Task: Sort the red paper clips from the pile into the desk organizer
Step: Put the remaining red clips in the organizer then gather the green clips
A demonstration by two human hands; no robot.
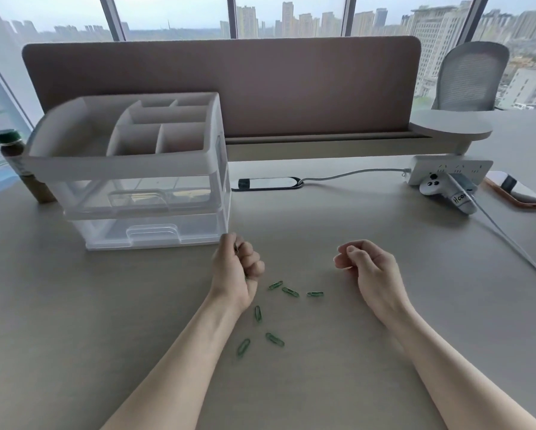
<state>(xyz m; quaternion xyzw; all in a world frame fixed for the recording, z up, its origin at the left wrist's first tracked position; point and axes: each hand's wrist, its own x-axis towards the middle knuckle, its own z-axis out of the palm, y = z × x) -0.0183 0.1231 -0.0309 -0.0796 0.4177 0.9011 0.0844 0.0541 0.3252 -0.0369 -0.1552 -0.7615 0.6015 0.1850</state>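
left hand [235, 271] fisted, contents hidden, 6 green clips [274, 339]

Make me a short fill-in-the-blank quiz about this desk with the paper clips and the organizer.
1. The loose paper clips on the desk are all ____ in colour.
2. Counting them, ____ clips lie loose on the desk.
3. The desk organizer stands in front of the person's ____ hand.
4. The organizer's two clear drawers are both ____.

Missing words: green; six; left; closed
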